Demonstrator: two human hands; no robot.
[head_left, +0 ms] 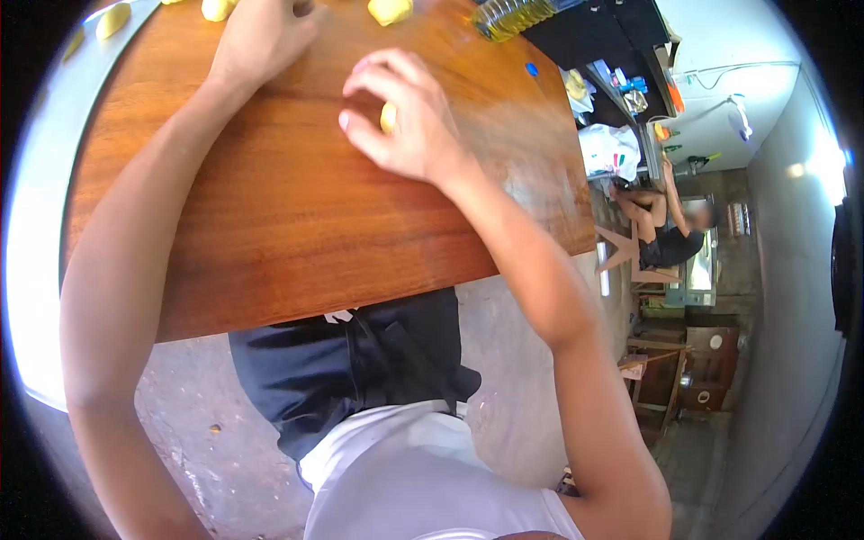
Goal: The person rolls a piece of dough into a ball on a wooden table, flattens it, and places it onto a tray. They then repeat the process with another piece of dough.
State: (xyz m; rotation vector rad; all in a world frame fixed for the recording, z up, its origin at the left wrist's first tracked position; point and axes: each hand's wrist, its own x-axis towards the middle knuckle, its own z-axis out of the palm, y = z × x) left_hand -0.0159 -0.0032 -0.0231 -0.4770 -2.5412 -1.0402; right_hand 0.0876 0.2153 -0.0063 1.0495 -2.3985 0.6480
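Observation:
My right hand point(405, 117) is cupped low over the wooden table point(270, 243), its fingers and thumb curled around a small yellow dough-like lump point(388, 118). Most of that lump is hidden by the hand. My left hand point(270, 36) is at the top edge of the view, partly cut off, with its fingers curled in; whatever they hold, if anything, does not show. Another yellow lump point(391, 10) lies on the table beyond my right hand. A further yellow lump point(217, 9) lies just left of my left hand.
A plastic bottle of yellow oil point(511, 18) lies at the table's far right, near a blue cap point(532, 68). At left, a pale tray point(85, 99) bears yellow lumps. A white bag point(609, 150) is past the right edge. Another person point(670, 238) sits in the background.

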